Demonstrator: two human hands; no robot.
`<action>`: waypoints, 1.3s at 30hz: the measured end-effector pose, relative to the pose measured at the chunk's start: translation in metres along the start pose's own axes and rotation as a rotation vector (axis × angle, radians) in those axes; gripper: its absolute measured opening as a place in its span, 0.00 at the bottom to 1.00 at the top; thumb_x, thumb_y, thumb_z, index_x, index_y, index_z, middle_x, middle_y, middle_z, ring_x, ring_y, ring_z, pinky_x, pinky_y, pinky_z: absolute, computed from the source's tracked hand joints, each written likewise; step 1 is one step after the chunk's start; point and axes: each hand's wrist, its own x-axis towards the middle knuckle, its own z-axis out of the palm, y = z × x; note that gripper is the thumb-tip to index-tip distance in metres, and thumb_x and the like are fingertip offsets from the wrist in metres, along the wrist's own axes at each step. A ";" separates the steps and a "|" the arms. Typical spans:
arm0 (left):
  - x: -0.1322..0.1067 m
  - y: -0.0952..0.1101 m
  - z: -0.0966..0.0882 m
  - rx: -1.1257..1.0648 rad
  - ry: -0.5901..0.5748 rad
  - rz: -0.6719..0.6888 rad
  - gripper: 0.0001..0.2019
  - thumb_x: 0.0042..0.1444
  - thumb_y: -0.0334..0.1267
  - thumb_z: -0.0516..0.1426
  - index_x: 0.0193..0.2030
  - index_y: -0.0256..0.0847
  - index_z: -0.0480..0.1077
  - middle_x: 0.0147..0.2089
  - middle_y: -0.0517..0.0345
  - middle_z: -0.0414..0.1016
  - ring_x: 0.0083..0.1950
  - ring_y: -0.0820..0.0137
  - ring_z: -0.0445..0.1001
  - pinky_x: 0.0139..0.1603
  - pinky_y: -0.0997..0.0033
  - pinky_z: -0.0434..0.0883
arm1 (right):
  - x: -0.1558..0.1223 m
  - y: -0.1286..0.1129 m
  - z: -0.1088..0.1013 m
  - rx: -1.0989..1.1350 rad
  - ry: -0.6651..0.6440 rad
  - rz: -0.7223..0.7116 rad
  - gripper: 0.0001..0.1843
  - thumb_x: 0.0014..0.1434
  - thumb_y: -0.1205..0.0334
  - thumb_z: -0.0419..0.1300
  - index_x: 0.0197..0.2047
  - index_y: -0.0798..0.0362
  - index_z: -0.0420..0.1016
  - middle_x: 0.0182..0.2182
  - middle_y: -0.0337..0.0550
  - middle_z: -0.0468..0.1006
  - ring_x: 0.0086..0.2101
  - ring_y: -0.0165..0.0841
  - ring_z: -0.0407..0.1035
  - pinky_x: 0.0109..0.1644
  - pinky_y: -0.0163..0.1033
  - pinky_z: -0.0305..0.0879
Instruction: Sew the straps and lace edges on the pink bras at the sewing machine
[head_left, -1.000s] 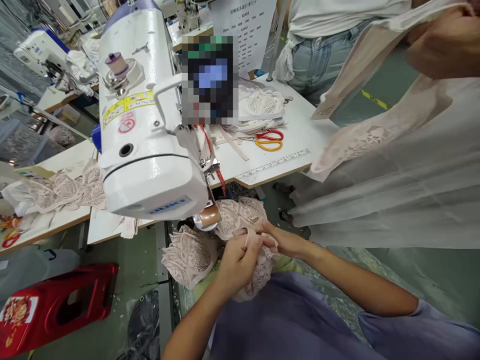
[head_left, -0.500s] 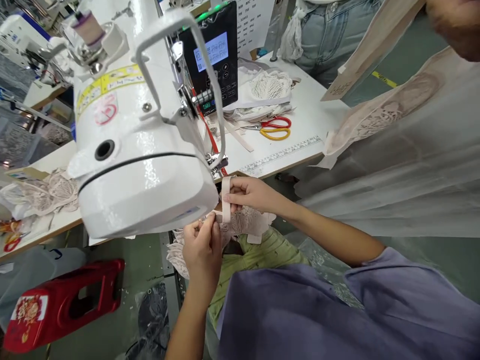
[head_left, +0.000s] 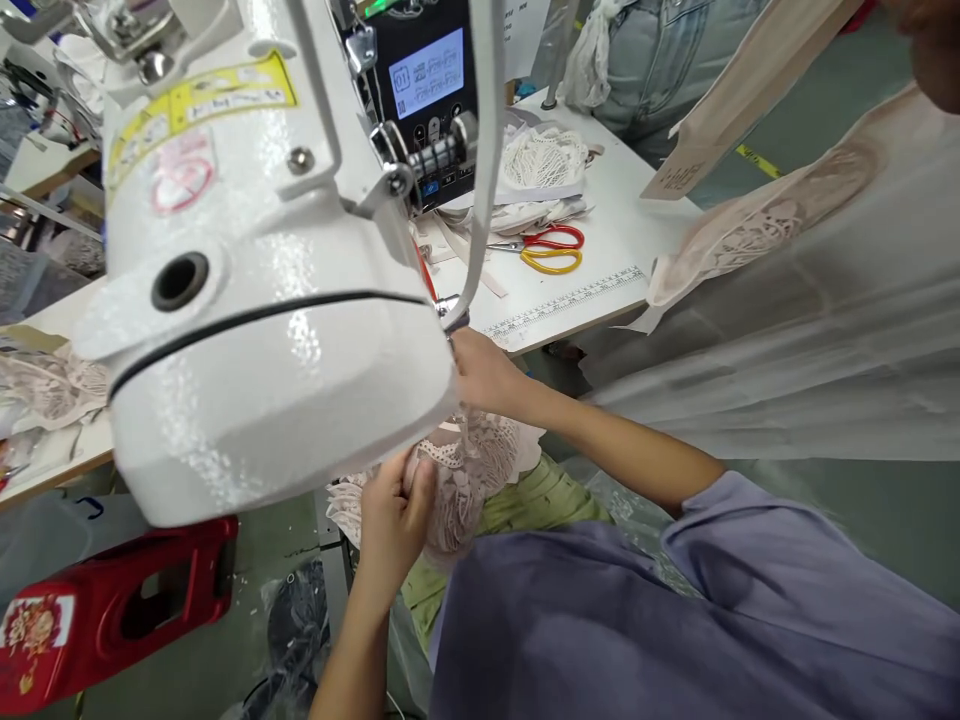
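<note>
The white sewing machine head (head_left: 300,400) fills the upper left and hides its needle area. My left hand (head_left: 394,520) is just below its front end, thumb and fingers closed on the edge of a pale pink lace piece (head_left: 457,490). That ruffled lace hangs in folds over my lap. My right hand (head_left: 491,375) reaches in beside the machine head, near the table's front edge. Its fingertips are behind the machine, so what they hold cannot be seen.
Scissors (head_left: 553,250) with red and yellow handles lie on the white table (head_left: 622,220) by a printed ruler strip (head_left: 566,300). White lace cups (head_left: 544,165) are piled behind. A control screen (head_left: 427,75) stands above. Pink pieces (head_left: 757,235) hang at right; a red stool (head_left: 127,620) is lower left.
My right hand has gone from holding a pale strip in view to behind the machine head. The strip is now mostly hidden. My view has moved closer to the machine, and more lace shows.
</note>
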 end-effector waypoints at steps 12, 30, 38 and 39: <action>0.001 0.030 -0.005 -0.031 -0.063 -0.076 0.21 0.70 0.40 0.49 0.66 0.41 0.66 0.31 0.57 0.78 0.28 0.70 0.75 0.29 0.75 0.68 | 0.005 0.002 0.001 -0.081 -0.047 -0.001 0.06 0.53 0.68 0.58 0.34 0.52 0.63 0.38 0.45 0.70 0.38 0.39 0.66 0.40 0.41 0.62; 0.010 0.032 -0.004 -0.137 -0.011 -0.027 0.15 0.66 0.38 0.53 0.53 0.42 0.78 0.50 0.52 0.82 0.52 0.59 0.80 0.46 0.66 0.79 | 0.007 -0.013 -0.003 0.037 -0.075 0.104 0.02 0.55 0.67 0.61 0.34 0.52 0.72 0.42 0.46 0.72 0.45 0.43 0.68 0.46 0.46 0.70; 0.016 0.025 -0.005 -0.127 0.019 -0.037 0.15 0.64 0.42 0.54 0.50 0.44 0.80 0.48 0.50 0.82 0.51 0.56 0.80 0.50 0.61 0.77 | 0.008 -0.018 -0.007 0.072 -0.096 0.119 0.02 0.55 0.68 0.61 0.32 0.53 0.71 0.40 0.45 0.72 0.44 0.43 0.68 0.49 0.49 0.70; 0.016 0.025 -0.005 -0.130 0.022 -0.037 0.15 0.64 0.43 0.55 0.50 0.44 0.80 0.49 0.49 0.82 0.51 0.55 0.79 0.49 0.61 0.77 | 0.008 -0.019 -0.008 0.073 -0.097 0.121 0.03 0.55 0.68 0.61 0.31 0.53 0.71 0.39 0.45 0.72 0.44 0.42 0.68 0.49 0.49 0.70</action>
